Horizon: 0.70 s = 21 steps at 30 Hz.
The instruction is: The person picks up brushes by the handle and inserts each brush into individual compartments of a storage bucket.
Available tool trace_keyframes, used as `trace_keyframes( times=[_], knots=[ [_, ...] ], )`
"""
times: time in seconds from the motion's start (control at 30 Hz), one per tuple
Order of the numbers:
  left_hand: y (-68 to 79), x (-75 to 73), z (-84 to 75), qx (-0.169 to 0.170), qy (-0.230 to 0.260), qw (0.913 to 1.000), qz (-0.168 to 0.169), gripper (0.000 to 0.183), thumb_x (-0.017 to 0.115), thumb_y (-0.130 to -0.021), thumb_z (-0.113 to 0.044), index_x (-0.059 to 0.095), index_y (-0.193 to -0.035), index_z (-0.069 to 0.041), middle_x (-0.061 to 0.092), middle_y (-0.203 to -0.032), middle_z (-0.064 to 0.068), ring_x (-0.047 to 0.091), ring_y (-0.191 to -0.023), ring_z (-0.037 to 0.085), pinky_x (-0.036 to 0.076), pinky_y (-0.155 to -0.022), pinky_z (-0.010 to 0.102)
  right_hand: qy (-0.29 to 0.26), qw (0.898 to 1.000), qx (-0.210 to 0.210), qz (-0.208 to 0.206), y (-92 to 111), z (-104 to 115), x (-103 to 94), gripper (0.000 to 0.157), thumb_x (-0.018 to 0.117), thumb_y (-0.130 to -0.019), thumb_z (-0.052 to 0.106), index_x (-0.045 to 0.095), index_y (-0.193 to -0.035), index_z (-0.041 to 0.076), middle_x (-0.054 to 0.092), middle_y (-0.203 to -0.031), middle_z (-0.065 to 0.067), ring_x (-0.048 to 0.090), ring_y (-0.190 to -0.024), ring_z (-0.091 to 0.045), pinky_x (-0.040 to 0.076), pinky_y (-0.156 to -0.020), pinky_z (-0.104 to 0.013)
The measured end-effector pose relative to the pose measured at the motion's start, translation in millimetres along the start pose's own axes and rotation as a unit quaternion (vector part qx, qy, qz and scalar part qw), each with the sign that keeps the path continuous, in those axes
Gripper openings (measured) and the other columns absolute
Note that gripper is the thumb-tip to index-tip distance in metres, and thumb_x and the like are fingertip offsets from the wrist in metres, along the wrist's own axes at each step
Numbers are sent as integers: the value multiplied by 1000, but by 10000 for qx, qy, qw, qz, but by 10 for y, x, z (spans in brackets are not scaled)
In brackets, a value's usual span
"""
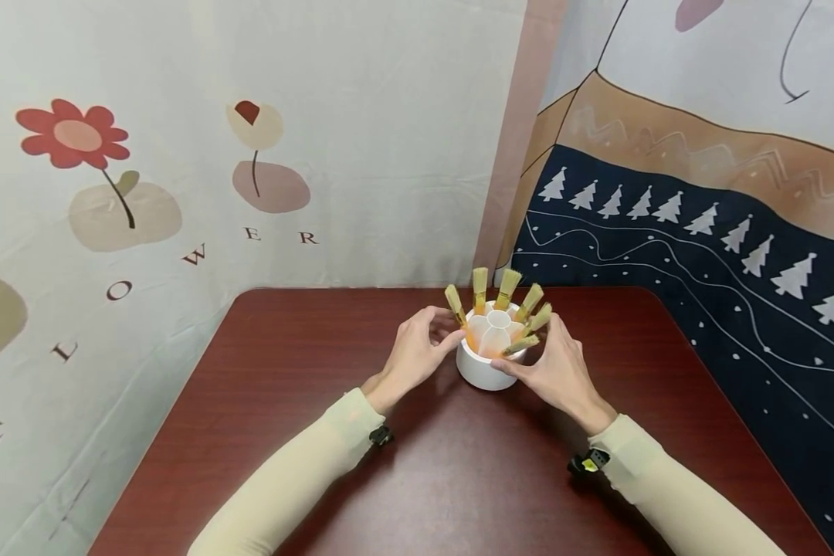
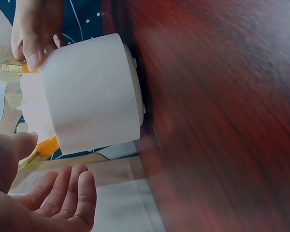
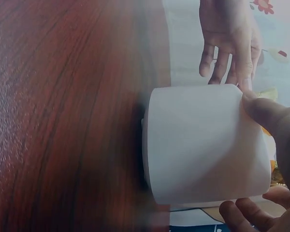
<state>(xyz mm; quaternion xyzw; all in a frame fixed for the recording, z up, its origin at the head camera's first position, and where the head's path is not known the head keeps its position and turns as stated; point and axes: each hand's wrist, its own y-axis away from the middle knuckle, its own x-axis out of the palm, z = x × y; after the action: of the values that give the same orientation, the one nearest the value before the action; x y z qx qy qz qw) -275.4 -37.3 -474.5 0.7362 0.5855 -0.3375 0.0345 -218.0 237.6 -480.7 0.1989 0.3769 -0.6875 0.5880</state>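
Note:
A white round holder with petal-shaped compartments stands toward the back of the table. Several paintbrushes with orange handles lean outward along its back and right side, bristles up. My left hand is at the holder's left, thumb at the rim beside a brush; its other fingers are spread, apart from the wall in the left wrist view. From the right, my right hand grips the holder, thumb at the front rim and fingers round the far side. In the right wrist view, the smooth wall hides most brushes.
The dark red wooden table has rounded back corners. Behind it hangs a pale cloth printed with flowers and letters. A dark blue cloth with white trees hangs at the right.

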Motion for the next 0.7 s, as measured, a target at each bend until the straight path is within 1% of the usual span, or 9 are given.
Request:
trace_keyframes(
  times=[0.13, 0.3, 0.37, 0.5, 0.6, 0.7],
  knots=[
    [28, -45, 12, 94, -65, 9999, -3, 41, 87, -108, -23, 73, -141, -2, 82, -130, 18, 84, -110, 31, 72, -96, 47, 118, 9999, 30, -115, 35, 24, -5, 117, 103, -83, 61, 45, -165, 2, 63, -150, -21, 65, -138, -45, 44, -110, -69],
    [74, -127, 40, 67, -145, 9998, 107, 46, 85, -109, -23, 69, -147, -1, 79, -135, 24, 82, -114, 42, 69, -101, 57, 267, 9994, 20, -229, 71, 44, -3, 113, 104, -83, 60, 46, -161, 1, 62, -147, -22, 65, -135, -45, 47, -110, -70],
    [102, -173, 46, 56, -272, 9995, 114, 47, 84, -110, -25, 68, -148, -2, 78, -136, 25, 81, -116, 44, 68, -103, 59, 319, 9992, -11, -245, 82, 43, -2, 112, 103, -83, 60, 47, -159, 1, 62, -146, -23, 65, -133, -45, 48, -110, -69],
    [182, -274, 48, -20, -616, 9981, 59, 48, 83, -111, -29, 68, -151, -6, 78, -139, 20, 82, -118, 39, 68, -103, 55, 353, 9991, -92, -220, 111, 34, -4, 110, 102, -85, 60, 47, -159, 0, 62, -144, -24, 64, -129, -43, 49, -106, -66],
    [245, -342, 55, -72, -777, 9969, -5, 48, 82, -111, -30, 68, -151, -8, 78, -139, 17, 82, -119, 36, 68, -103, 51, 344, 9992, -98, -150, 139, 17, -9, 108, 101, -87, 61, 48, -159, 2, 61, -142, -21, 65, -126, -39, 47, -104, -64],
    [304, -401, 64, -113, -876, 9961, -42, 48, 83, -111, -30, 68, -151, -8, 78, -138, 15, 81, -120, 36, 67, -104, 51, 319, 9995, -78, -23, 173, -7, -17, 107, 100, -87, 63, 48, -161, 5, 60, -144, -18, 67, -125, -35, 47, -107, -64]
  ],
)
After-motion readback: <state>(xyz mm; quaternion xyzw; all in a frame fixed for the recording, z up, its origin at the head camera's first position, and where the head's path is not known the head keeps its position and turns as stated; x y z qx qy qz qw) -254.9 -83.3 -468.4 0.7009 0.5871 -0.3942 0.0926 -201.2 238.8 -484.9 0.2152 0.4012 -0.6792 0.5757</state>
